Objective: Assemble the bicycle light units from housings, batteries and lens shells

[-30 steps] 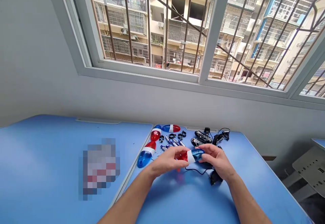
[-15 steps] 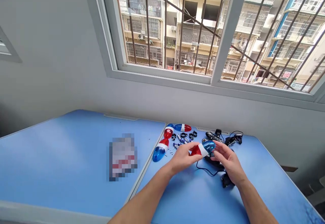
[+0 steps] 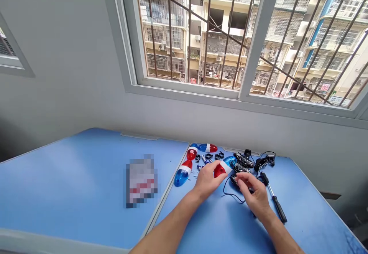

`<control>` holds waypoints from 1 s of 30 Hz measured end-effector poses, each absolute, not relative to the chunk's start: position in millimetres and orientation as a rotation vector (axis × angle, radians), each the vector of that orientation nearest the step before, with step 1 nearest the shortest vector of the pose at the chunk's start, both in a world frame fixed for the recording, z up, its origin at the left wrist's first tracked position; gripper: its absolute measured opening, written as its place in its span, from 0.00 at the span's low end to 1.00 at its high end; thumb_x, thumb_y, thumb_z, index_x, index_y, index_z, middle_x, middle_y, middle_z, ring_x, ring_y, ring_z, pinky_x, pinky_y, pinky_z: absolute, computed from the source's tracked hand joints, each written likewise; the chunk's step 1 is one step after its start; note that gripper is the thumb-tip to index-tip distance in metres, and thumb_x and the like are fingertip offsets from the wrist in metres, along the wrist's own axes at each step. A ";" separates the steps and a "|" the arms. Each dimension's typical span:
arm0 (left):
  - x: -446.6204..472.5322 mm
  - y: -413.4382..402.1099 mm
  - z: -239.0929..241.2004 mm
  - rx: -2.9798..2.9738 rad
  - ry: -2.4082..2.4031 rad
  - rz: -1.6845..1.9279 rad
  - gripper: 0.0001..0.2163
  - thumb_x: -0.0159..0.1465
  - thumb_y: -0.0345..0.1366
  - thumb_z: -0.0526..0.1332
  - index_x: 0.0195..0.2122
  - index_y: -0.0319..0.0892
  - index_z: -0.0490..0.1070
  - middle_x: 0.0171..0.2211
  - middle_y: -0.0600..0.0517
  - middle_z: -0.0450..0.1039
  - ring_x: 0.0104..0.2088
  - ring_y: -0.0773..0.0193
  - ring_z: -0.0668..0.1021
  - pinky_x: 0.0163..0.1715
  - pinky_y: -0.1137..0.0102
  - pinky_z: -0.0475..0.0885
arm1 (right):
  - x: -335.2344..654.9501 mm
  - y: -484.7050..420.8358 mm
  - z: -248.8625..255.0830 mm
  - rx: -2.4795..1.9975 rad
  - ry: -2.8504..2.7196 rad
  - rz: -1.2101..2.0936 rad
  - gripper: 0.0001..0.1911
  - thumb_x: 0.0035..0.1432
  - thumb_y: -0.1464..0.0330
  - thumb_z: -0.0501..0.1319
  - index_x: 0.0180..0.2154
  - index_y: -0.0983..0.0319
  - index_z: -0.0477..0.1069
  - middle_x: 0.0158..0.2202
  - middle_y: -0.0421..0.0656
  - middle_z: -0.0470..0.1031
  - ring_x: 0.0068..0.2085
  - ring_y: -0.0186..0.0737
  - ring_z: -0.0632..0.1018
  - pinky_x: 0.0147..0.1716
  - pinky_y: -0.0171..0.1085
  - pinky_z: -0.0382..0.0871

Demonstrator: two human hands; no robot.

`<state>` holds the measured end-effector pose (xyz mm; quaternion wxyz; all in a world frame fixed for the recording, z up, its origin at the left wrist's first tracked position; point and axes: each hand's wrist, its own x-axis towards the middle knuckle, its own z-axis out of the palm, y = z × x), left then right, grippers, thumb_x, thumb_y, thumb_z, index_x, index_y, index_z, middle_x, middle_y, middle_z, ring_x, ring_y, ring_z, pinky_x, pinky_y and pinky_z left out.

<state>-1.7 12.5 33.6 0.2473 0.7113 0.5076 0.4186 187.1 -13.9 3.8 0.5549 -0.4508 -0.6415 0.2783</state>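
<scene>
My left hand [image 3: 209, 179] is closed around a glossy oval light cover [image 3: 227, 165], banded red, white and blue and tilted with its blue end up and away. My right hand [image 3: 254, 194] has let its thumb and forefinger come apart, hovering to the right of the cover; nothing is seen between them. Behind those fingers lies a black corded part [image 3: 234, 180], partly covered by the hand. Three similar covers rest to the left: a large one [image 3: 182, 174], a smaller one [image 3: 192, 152] and one at the back [image 3: 207, 147].
Black clamp rings [image 3: 209, 156] and small screws sit among the covers. Black-and-silver lamp units [image 3: 243, 162] and another black unit [image 3: 263, 162] lie toward the wall. A black-handled screwdriver [image 3: 278, 210] is at right. A blurred packet [image 3: 142, 181] lies on the left tabletop [image 3: 86, 192].
My right hand has come off the cover and moved down and right. The cover has shifted slightly left in my left hand. The screwdriver now shows beside my right wrist.
</scene>
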 end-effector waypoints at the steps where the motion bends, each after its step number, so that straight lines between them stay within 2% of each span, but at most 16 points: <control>1: -0.8 13.4 31.0 1.950 1.388 1.146 0.10 0.57 0.38 0.62 0.40 0.44 0.75 0.34 0.50 0.78 0.36 0.55 0.76 0.37 0.66 0.68 | 185.7 -14.5 2.1 -1.045 -1.566 0.621 0.12 0.58 0.59 0.63 0.39 0.59 0.76 0.35 0.48 0.81 0.36 0.46 0.80 0.35 0.42 0.75; 8: 1.3 16.5 16.8 1.938 1.426 1.218 0.18 0.58 0.40 0.63 0.50 0.46 0.73 0.44 0.46 0.78 0.46 0.50 0.77 0.48 0.61 0.69 | 177.4 -19.2 7.2 -0.979 -1.692 0.534 0.09 0.59 0.63 0.60 0.36 0.59 0.78 0.30 0.45 0.80 0.29 0.42 0.78 0.28 0.38 0.72; 15: -12.2 29.0 13.8 1.890 1.437 1.274 0.18 0.58 0.43 0.64 0.49 0.45 0.73 0.41 0.49 0.79 0.40 0.53 0.79 0.42 0.65 0.72 | 176.2 -19.1 6.1 -0.950 -1.760 0.513 0.08 0.58 0.67 0.59 0.36 0.60 0.77 0.29 0.45 0.80 0.27 0.40 0.77 0.27 0.36 0.71; 19: -29.3 42.7 22.1 1.831 1.520 1.294 0.17 0.61 0.46 0.62 0.48 0.44 0.72 0.41 0.48 0.79 0.42 0.52 0.80 0.40 0.65 0.73 | 172.9 -18.2 0.6 -0.940 -1.812 0.483 0.10 0.59 0.69 0.56 0.36 0.60 0.76 0.28 0.44 0.79 0.25 0.39 0.76 0.26 0.36 0.70; 22: -33.9 55.6 34.7 1.853 1.573 1.244 0.13 0.60 0.43 0.62 0.43 0.44 0.73 0.37 0.49 0.80 0.41 0.51 0.80 0.39 0.65 0.73 | 168.4 -19.1 -2.3 -0.898 -1.875 0.415 0.10 0.60 0.69 0.56 0.36 0.59 0.76 0.27 0.43 0.78 0.25 0.38 0.74 0.27 0.36 0.69; 26: -29.2 80.9 57.2 2.010 1.614 1.076 0.10 0.59 0.39 0.63 0.41 0.46 0.73 0.36 0.51 0.80 0.40 0.51 0.80 0.39 0.65 0.70 | 162.2 -23.5 1.0 -0.806 -1.984 0.288 0.10 0.58 0.71 0.55 0.37 0.59 0.76 0.29 0.45 0.79 0.30 0.41 0.76 0.33 0.39 0.70; 30: -23.4 113.0 75.0 2.166 1.684 0.828 0.08 0.58 0.34 0.65 0.39 0.46 0.75 0.35 0.50 0.78 0.43 0.47 0.79 0.41 0.64 0.69 | 158.9 -26.4 6.5 -0.794 -2.028 0.270 0.10 0.56 0.73 0.55 0.35 0.59 0.74 0.28 0.44 0.79 0.29 0.40 0.76 0.30 0.37 0.68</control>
